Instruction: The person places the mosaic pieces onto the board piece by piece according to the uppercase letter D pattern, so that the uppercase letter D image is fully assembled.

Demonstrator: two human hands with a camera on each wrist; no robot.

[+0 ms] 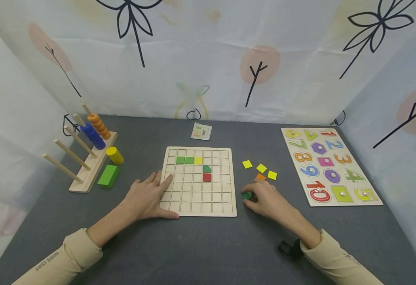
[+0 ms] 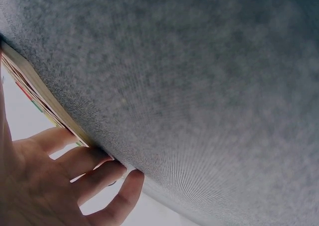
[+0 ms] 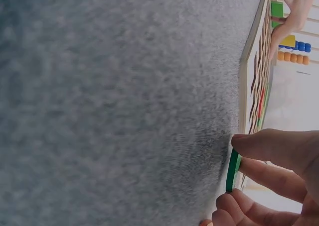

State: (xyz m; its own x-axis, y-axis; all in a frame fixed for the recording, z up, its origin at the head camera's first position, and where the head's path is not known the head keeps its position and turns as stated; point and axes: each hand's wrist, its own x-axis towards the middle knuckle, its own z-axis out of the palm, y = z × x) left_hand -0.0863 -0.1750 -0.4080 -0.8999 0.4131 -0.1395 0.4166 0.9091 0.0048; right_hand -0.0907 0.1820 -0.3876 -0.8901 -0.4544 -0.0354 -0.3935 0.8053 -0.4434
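The table (image 1: 193, 249) has a grainy, matt top, with creased cloth (image 1: 208, 51) hanging beyond its far edge. The grid board (image 1: 196, 196) and, toward the left edge, the peg stand (image 1: 85, 175) look like smooth, matt wood.

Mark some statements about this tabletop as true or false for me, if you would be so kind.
1. The right hand pinches a green piece. True.
2. The left hand touches the number puzzle. False: it touches the grid board.
3. A red square lies on the grid board. True.
4. The yellow cylinder lies on the grid board. False: it is on the table beside the peg stand.
5. Blue beads sit on the peg stand. True.
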